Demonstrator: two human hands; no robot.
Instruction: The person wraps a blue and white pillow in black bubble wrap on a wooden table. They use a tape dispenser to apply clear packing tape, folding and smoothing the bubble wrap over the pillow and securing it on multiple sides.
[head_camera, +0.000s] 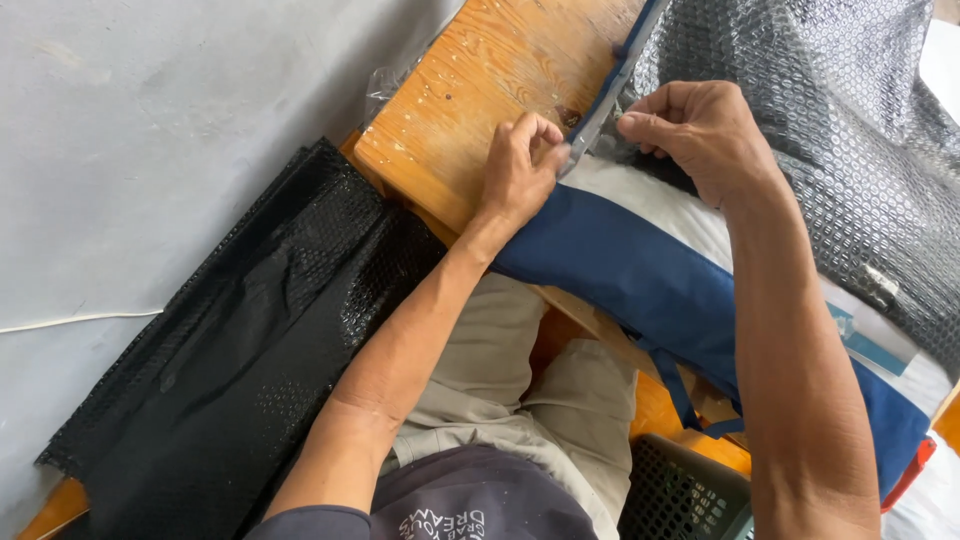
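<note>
dark shirt lowest; left hand and right hand both pinching blue bag edge on table

A long blue fabric bag with a white panel lies diagonally across the wooden bench, from centre frame toward the lower right. A sheet of grey bubble wrap covers its upper right side, one edge pinched at upper centre.

glossy bubble wrap, matt blue cloth, worn wooden table.
</note>
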